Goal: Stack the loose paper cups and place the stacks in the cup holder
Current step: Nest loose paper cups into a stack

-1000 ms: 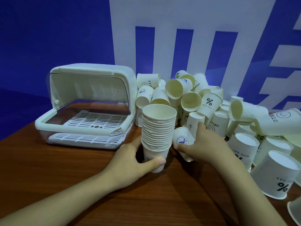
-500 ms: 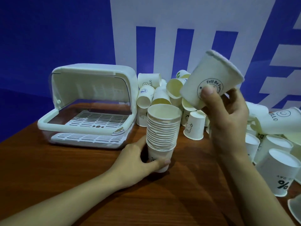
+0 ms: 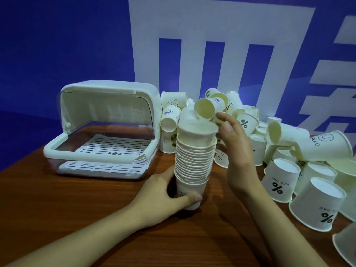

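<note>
Cups (image 3: 195, 157) stand in a tall stack at 6 o'clock from the pile (image 3: 240, 120), left hand (image 3: 163, 197) gripping the bottom, right hand (image 3: 234, 149) open beside; the blurry top cup (image 3: 198, 130) may sit crooked and tip it.

The tabletop (image 3: 57, 199) is brown wood with visible grain and a soft sheen. At the left of the frame the cup holder (image 3: 107, 132) is smooth off-white plastic, its raised lid clear and glossy, its slotted trays matt white. The stack of cups (image 3: 194, 157) at the centre is matt off-white paper with ridged rolled rims. The loose cups (image 3: 279, 182) at the right are the same matt paper, printed in dark ink. The backdrop (image 3: 57, 45) is matt blue and white.
</note>
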The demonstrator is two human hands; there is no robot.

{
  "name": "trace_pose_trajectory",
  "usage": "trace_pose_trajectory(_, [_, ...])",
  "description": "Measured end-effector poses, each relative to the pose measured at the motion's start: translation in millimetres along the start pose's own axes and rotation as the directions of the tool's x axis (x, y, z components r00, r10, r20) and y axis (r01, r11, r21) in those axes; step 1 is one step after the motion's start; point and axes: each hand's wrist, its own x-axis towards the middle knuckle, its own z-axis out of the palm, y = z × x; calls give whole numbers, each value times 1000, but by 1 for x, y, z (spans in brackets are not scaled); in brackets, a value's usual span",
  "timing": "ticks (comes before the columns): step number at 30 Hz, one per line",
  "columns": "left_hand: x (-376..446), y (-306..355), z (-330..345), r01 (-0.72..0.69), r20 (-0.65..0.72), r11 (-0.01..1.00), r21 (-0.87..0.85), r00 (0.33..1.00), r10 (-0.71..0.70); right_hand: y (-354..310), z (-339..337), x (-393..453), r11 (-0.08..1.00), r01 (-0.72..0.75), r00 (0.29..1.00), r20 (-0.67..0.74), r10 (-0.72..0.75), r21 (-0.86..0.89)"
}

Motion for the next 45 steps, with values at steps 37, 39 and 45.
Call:
trace_pose_trajectory(37, [-28,27,-21,138,-218,990,33,968,-127,32,7,-12,990,-49,993,-116,33,-133])
trace_pose_trajectory(39, [-17,26,-14,139,-206,989,54,970,-126,51,-11,-7,860,-28,986,-157,-61,-510])
trace_pose_trajectory(45, [-7,15,6,126,-226,992,-27,966,-129,90,-38,3,443,-162,975,-75,208,-882])
